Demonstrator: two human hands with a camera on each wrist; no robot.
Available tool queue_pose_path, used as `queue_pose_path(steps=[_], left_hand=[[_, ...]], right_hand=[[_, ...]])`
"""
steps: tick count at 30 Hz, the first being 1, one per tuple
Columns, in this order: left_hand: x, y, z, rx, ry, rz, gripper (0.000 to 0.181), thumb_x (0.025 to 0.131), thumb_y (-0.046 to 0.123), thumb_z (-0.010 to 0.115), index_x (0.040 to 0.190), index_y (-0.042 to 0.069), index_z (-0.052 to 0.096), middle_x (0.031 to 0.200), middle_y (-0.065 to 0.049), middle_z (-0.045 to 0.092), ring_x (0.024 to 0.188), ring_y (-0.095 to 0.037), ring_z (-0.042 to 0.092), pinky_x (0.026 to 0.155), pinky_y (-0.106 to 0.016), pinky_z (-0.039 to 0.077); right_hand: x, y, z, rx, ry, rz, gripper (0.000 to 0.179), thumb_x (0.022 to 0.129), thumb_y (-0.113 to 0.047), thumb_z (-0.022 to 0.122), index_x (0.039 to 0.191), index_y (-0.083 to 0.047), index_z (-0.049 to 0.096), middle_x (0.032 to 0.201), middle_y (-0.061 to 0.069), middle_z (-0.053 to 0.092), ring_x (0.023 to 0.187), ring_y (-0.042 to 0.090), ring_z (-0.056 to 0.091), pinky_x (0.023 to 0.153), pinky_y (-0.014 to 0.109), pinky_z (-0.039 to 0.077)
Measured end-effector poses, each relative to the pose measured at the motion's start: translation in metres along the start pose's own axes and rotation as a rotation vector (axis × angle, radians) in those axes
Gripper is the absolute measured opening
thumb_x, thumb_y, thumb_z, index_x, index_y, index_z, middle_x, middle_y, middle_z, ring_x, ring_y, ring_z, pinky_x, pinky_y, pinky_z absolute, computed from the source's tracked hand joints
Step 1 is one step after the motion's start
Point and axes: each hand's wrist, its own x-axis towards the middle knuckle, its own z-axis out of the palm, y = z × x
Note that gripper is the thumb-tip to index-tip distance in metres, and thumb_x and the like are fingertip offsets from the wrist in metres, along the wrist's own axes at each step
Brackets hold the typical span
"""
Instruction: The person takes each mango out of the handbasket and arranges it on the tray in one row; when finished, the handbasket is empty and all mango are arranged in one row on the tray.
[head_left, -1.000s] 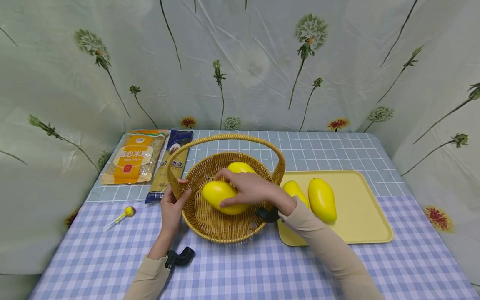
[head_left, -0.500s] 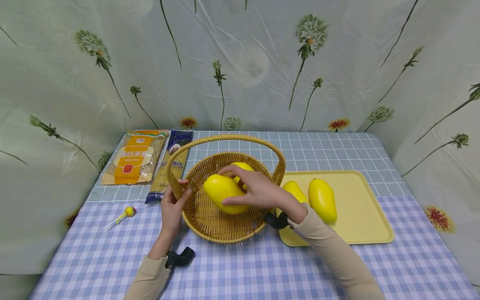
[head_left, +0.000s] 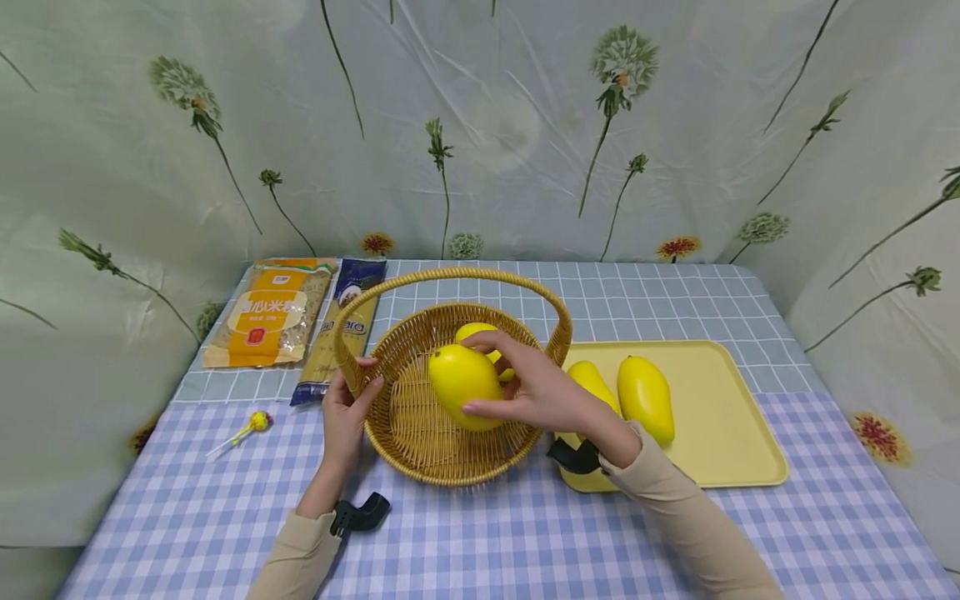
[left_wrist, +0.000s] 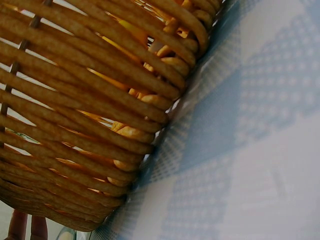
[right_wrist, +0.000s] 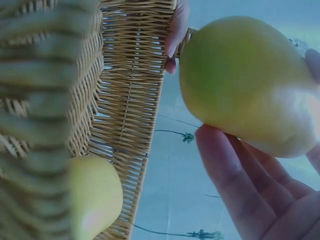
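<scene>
Above the wicker basket, a mango held by the right hand.
The basket, probably light and stiff, is pinched at its handle's foot by the left hand; the mango, likely firm and slippery, suits the right hand's wide-curved grip round its middle.

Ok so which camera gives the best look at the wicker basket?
The head view: it frames the whole basket, handle included, though the right hand and its mango hide some of it. The left wrist view shows only close-up outer weave; the right wrist view shows part of the basket, cut off by the frame.
</scene>
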Motion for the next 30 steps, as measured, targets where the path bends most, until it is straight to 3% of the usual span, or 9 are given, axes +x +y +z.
queue_pose_path(steps=[4,9,17,22,24,28,30], left_hand=[[0.0,0.001,0.001,-0.007,0.0,0.001,0.029,0.089,-0.006,0.06,0.115,-0.011,0.05,0.116,-0.012,0.059,0.113,-0.021,0.051,0.089,-0.026,0.042],[0.0,0.003,0.001,0.004,0.002,-0.002,0.029,0.089,-0.006,0.061,0.116,-0.011,0.051,0.116,-0.011,0.059,0.113,-0.02,0.052,0.089,-0.025,0.042],[0.0,0.002,0.0,-0.005,0.0,0.002,0.03,0.089,-0.007,0.06,0.116,-0.013,0.049,0.115,-0.01,0.059,0.113,-0.021,0.051,0.09,-0.026,0.042],[0.0,0.001,0.0,-0.006,-0.003,-0.005,0.03,0.089,-0.005,0.061,0.116,-0.012,0.05,0.115,-0.009,0.059,0.113,-0.021,0.051,0.089,-0.026,0.042],[0.0,0.001,0.0,-0.007,-0.002,-0.007,0.03,0.089,-0.005,0.061,0.116,-0.012,0.05,0.115,-0.007,0.059,0.113,-0.021,0.051,0.089,-0.026,0.042],[0.0,0.002,0.0,-0.01,0.001,-0.005,0.029,0.089,-0.006,0.061,0.115,-0.011,0.05,0.114,-0.004,0.06,0.112,-0.02,0.051,0.09,-0.026,0.042],[0.001,0.002,0.0,-0.009,-0.001,-0.006,0.029,0.089,-0.006,0.06,0.115,-0.011,0.05,0.114,-0.005,0.06,0.112,-0.02,0.051,0.09,-0.026,0.042]], right_hand=[[-0.012,0.001,-0.002,0.018,0.063,-0.022,0.065,0.079,-0.028,0.079,0.132,-0.026,0.042,0.127,-0.007,0.05,0.088,0.014,0.058,0.065,0.029,0.053],[-0.027,0.008,-0.008,-0.011,0.181,-0.106,0.067,0.075,-0.016,0.082,0.13,-0.018,0.044,0.119,0.001,0.055,0.079,0.018,0.056,0.063,0.033,0.052],[-0.051,0.018,-0.022,-0.026,0.338,-0.224,0.069,0.082,-0.043,0.071,0.125,0.002,0.042,0.117,0.01,0.054,0.091,0.015,0.057,0.065,0.027,0.047],[-0.066,0.02,-0.029,0.044,0.414,-0.316,0.071,0.084,-0.036,0.071,0.121,0.014,0.038,0.119,0.01,0.051,0.087,0.014,0.056,0.067,0.022,0.046],[-0.073,0.023,-0.034,0.052,0.448,-0.323,0.071,0.084,-0.034,0.072,0.122,0.015,0.037,0.12,0.008,0.051,0.086,0.014,0.056,0.068,0.021,0.045],[-0.09,0.033,-0.045,0.058,0.51,-0.257,0.07,0.084,-0.027,0.074,0.126,0.012,0.034,0.123,0.005,0.052,0.088,0.013,0.056,0.07,0.022,0.044],[-0.098,0.039,-0.051,0.049,0.546,-0.212,0.067,0.082,-0.014,0.075,0.128,0.012,0.034,0.123,0.006,0.052,0.088,0.014,0.057,0.071,0.022,0.044]])
